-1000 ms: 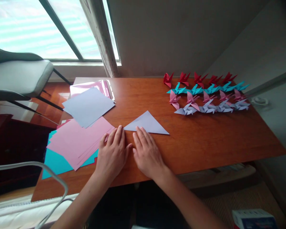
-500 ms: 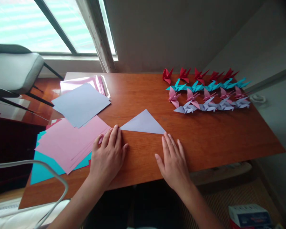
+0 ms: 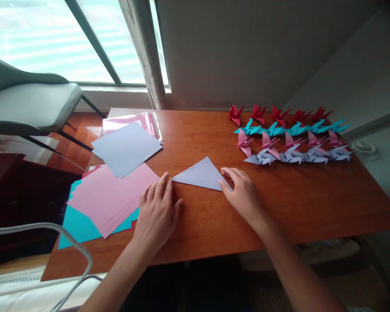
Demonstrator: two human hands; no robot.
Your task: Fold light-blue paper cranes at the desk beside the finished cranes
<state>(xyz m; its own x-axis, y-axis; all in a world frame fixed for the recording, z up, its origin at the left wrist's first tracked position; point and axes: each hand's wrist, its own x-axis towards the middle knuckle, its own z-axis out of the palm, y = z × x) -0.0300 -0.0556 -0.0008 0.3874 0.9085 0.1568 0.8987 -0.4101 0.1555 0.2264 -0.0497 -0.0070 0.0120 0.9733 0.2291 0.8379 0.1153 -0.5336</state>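
- Flat and unclenched, the left hand [image 3: 157,212] rests on the table [image 3: 279,203], fingertips just beside the left corner of the folded lilac triangle [image 3: 199,175]; pressing there should stop sliding.
- Right hand [image 3: 243,195] covers the right corner; pinched or merely resting, I cannot tell. A light touch keeps edges matched.

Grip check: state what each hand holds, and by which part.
Right hand touches the lavender paper triangle at its right corner, grip unclear; left hand lies flat, holding nothing.
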